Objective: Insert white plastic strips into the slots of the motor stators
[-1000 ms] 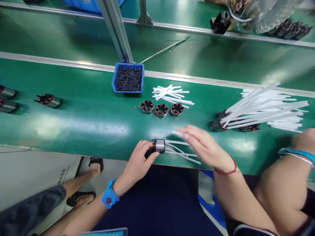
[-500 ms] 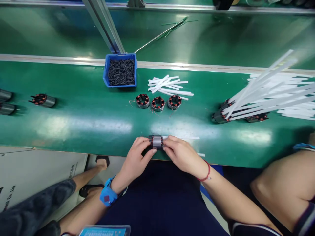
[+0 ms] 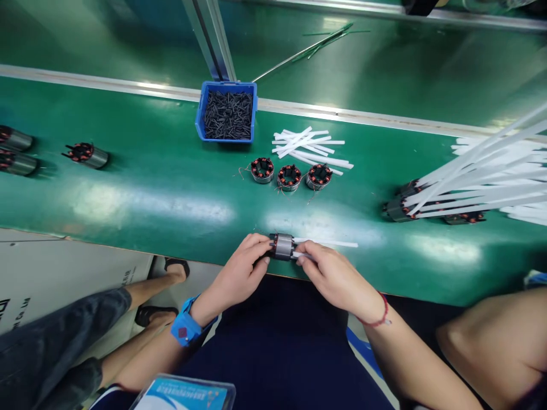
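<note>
A grey metal motor stator [image 3: 284, 246] lies on its side near the front edge of the green table. Its left end is between the thumb and fingers of my left hand [image 3: 244, 267]. Just right of it, my right hand [image 3: 333, 273] pinches a white strip that runs to the stator's right end. A second white strip [image 3: 337, 243] sticks out to the right above my right fingers. Farther back stand three stators with copper windings, the middle one [image 3: 289, 178] slightly nearer. Behind them is a loose pile of white strips [image 3: 310, 143].
A blue bin [image 3: 199, 124] of small black pieces stands behind. More stators lie at left, one [image 3: 88, 155] alone. At right, stators [image 3: 397, 210] hold long white strips. People's legs show at lower left, and a person's arm [image 3: 491, 336] at right.
My right hand has moved right, away from the stator's end, and the strip it pinches now shows. My left hand still holds the stator. The whole view has shifted and tilted slightly.
</note>
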A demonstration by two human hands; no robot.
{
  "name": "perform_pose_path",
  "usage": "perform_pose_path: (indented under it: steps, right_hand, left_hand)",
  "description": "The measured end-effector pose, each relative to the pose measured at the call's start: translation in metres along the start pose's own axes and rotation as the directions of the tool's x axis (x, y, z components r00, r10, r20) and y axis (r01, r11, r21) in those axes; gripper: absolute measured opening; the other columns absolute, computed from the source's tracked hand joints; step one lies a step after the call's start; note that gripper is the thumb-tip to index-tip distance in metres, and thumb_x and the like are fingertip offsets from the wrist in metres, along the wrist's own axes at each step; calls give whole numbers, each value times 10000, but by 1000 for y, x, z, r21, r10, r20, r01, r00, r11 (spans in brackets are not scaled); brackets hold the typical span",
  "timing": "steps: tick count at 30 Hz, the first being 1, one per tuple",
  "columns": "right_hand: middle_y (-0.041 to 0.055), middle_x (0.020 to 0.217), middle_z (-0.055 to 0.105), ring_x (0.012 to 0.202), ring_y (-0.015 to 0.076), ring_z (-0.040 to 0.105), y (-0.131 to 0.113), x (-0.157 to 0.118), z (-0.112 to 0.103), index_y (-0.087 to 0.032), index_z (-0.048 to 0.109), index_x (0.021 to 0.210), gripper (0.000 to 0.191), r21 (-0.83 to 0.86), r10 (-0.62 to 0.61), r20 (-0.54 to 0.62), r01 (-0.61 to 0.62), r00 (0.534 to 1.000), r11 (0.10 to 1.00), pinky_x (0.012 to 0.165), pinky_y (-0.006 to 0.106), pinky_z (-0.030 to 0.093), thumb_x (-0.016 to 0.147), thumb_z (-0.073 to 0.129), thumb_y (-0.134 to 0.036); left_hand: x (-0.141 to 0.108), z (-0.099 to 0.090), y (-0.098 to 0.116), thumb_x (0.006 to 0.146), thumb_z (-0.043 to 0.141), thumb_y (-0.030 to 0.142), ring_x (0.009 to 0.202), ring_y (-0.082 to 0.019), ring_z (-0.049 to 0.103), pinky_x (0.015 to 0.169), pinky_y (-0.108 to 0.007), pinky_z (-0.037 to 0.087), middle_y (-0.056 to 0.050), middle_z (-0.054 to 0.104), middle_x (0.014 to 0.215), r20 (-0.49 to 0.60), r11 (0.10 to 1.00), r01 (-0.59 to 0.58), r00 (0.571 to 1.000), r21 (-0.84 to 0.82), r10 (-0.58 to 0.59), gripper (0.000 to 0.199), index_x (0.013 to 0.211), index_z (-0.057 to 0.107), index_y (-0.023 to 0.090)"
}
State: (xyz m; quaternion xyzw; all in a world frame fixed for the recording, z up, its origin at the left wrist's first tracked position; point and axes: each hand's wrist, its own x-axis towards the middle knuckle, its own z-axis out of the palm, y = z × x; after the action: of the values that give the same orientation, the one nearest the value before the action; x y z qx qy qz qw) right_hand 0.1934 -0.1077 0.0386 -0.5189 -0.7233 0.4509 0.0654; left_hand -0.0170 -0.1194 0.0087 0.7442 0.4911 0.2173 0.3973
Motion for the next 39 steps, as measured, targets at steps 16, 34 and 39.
perform_pose_path:
  steps: [16,34,39]
  right_hand:
    - [17,846,622,723,141,546,6,10,34,-190,581,932,244,664,197,-25,-131,980,736,638,245,428,823,581,-409]
    - [7,830,670,695,157,578,-6,5,30,-236,605,1038,233,234,97,-120,-67,988,970,657,271,421,930,431,-347]
    - [33,1122,675,1009,199,627,3,2,22,-256,612,1183,328,236,5,-21,0,1000,972,867,315,455,950,388,-314]
  left_hand:
    - [-1,18,-3,934,397,182,761,-151,472,714,-300,416,-32,542,783,-302,998,-41,952,39,51,180,794,509,171]
    - [-5,13,4,840,594,244,981,-209,465,883,-375,398,-62,522,1006,-251,996,87,964,-11,-87,128,930,538,173]
    - [-6,14,6,837,595,208,1023,-207,459,922,-381,390,-54,507,1043,-253,993,111,960,-31,-115,108,932,548,188]
